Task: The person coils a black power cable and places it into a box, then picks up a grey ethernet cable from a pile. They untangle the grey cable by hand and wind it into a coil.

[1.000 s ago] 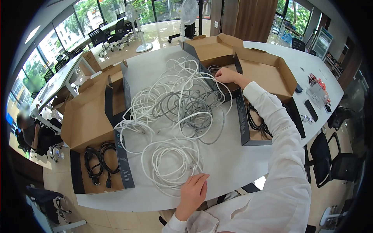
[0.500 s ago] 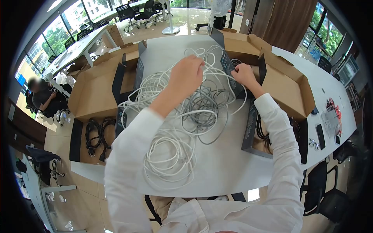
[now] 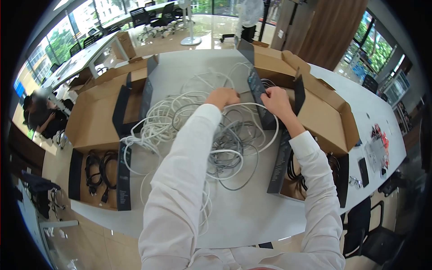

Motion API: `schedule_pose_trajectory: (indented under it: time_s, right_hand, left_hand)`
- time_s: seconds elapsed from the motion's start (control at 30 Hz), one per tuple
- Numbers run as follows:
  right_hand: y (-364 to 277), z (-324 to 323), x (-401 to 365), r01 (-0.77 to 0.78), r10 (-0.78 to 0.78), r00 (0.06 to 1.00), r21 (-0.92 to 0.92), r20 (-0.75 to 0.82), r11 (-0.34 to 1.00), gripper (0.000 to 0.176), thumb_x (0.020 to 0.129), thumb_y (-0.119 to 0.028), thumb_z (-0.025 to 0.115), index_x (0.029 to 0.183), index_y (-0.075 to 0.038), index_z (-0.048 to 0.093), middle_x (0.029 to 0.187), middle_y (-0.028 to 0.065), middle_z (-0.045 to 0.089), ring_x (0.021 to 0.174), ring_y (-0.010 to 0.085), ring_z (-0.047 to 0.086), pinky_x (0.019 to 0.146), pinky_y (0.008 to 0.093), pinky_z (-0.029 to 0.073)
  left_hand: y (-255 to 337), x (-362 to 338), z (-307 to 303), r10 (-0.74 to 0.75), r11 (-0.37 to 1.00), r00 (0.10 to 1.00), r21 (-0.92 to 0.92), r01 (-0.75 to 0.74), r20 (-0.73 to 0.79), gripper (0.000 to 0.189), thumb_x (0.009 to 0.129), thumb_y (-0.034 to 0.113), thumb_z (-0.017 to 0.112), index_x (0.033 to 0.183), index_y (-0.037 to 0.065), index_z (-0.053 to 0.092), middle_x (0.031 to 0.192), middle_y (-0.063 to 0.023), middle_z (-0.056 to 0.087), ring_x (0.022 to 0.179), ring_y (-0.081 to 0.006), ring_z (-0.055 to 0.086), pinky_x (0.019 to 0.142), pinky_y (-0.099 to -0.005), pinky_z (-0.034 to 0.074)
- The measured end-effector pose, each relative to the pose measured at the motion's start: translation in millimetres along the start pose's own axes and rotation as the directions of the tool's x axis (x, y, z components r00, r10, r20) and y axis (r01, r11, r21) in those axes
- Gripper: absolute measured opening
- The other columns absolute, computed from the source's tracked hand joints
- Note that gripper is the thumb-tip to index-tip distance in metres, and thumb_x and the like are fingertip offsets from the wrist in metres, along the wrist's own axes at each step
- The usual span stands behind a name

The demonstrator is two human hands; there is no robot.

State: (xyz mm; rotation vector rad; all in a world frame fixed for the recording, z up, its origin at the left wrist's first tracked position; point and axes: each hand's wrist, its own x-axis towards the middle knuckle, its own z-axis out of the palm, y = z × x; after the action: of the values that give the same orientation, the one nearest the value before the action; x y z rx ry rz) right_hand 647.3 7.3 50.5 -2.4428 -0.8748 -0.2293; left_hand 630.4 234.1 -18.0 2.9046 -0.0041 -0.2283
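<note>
Ease white cables (image 3: 164, 114) gently to prevent snags: left hand (image 3: 227, 96) curled over them, right hand (image 3: 276, 100) curled at the far right box (image 3: 257, 85), either grip unclear from here.

Blk chair (image 3: 382, 240) lower R, seated person (image 3: 41, 118) far L, wood panel (image 3: 333, 31) in bkgd

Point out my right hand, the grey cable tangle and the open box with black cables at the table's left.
Right hand (image 3: 277, 101): head view, back of the hand.
Grey cable tangle (image 3: 227, 145): head view, its dense middle.
Left box (image 3: 124, 180): head view, its dark printed side wall.
</note>
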Motion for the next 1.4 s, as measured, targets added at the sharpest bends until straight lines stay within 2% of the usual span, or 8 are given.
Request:
schedule_pose_trajectory:
  time_s: [0.13,0.43,0.63,0.73,0.83,1.03,1.23,1.4]
  right_hand:
    - [2.4,-1.1,-3.1,-0.013,0.013,1.0,-0.004,-0.024,1.0,0.026,0.079,-0.024,0.061,0.074,0.001,0.066,0.076,0.0248,0.064,0.08,0.0431,0.063,0.076,0.0487,0.051]
    - [4.1,-4.9,0.3,-0.006,0.009,0.999,0.07,-0.05,0.998,0.026,0.08,-0.024,0.064,0.078,0.001,0.068,0.074,0.024,0.064,0.077,0.0408,0.064,0.073,0.0458,0.05]
    - [6.2,0.7,-0.4,0.024,-0.021,0.999,0.071,-0.042,0.997,0.026,0.08,-0.024,0.064,0.075,0.001,0.067,0.074,0.0246,0.064,0.076,0.0415,0.064,0.072,0.0464,0.051]
    - [6.4,6.6,-2.9,0.009,-0.01,0.999,-0.027,-0.044,1.0,0.026,0.08,-0.024,0.062,0.075,0.001,0.067,0.077,0.0252,0.064,0.079,0.0423,0.064,0.075,0.0478,0.051]
    - [20.4,9.9,4.1,-0.026,0.021,0.995,-0.059,-0.094,0.998,0.027,0.08,-0.025,0.06,0.075,0.001,0.067,0.081,0.0259,0.065,0.082,0.0434,0.064,0.078,0.0495,0.051]
    - [39.6,17.5,11.9,-0.123,0.118,0.991,-0.089,-0.062,0.988,0.028,0.081,-0.026,0.062,0.084,0.0,0.069,0.09,0.0252,0.067,0.09,0.0425,0.064,0.081,0.0492,0.052]
    - [59.8,35.2,3.3,-0.142,0.127,0.984,-0.121,-0.128,0.982,0.028,0.083,-0.026,0.063,0.08,0.002,0.067,0.085,0.0253,0.066,0.086,0.0424,0.064,0.078,0.0485,0.051]
    - [54.2,31.2,6.5,-0.176,0.168,0.984,-0.161,-0.06,0.971,0.029,0.086,-0.025,0.061,0.087,0.004,0.067,0.094,0.026,0.067,0.094,0.0429,0.064,0.083,0.0484,0.052]
  left_hand:
    - [9.2,-22.8,-17.3,-0.03,0.984,0.999,0.178,0.025,0.022,0.048,0.085,0.041,0.049,0.124,0.017,0.065,0.12,-0.0141,0.065,0.113,-0.0306,0.062,0.094,-0.0426,0.048]
    - [12.0,-54.3,-9.1,-0.108,0.924,0.994,0.37,0.093,0.019,0.081,0.084,0.04,0.06,0.153,0.03,0.018,0.113,-0.017,0.066,0.099,-0.0327,0.067,0.082,-0.0411,0.054]
    - [10.5,-20.1,11.2,-0.137,0.842,0.99,0.525,0.126,-0.018,0.055,0.085,0.036,0.059,0.137,0.019,0.053,0.105,-0.0049,0.07,0.085,-0.0253,0.071,0.061,-0.0378,0.058]
    - [4.8,-20.5,11.7,-0.225,0.849,0.974,0.487,0.202,-0.012,0.045,0.083,0.044,0.058,0.114,0.014,0.07,0.107,-0.0078,0.07,0.097,-0.0238,0.069,0.074,-0.0374,0.056]
    - [3.9,-43.6,-1.0,-0.229,0.866,0.972,0.447,0.224,-0.045,0.042,0.083,0.045,0.058,0.1,0.01,0.075,0.107,-0.0081,0.071,0.096,-0.0235,0.069,0.072,-0.0374,0.057]
    - [-4.9,-76.5,-36.3,-0.434,0.808,0.898,0.408,0.424,-0.073,0.044,0.085,0.043,0.054,0.108,0.009,0.072,0.113,-0.0107,0.069,0.102,-0.0257,0.068,0.079,-0.0382,0.055]
    - [-40.9,-91.0,-64.1,-0.503,0.854,0.776,-0.084,0.513,-0.382,0.05,0.089,0.043,0.049,0.109,0.002,0.07,0.107,-0.0195,0.069,0.102,-0.0309,0.067,0.079,-0.0425,0.056]
    - [-70.5,-105.8,-103.5,-0.706,0.594,0.64,-0.747,0.299,-0.305,0.063,0.092,0.05,0.041,0.092,-0.008,0.068,0.089,-0.0236,0.068,0.064,-0.0309,0.068,0.065,-0.0397,0.055]
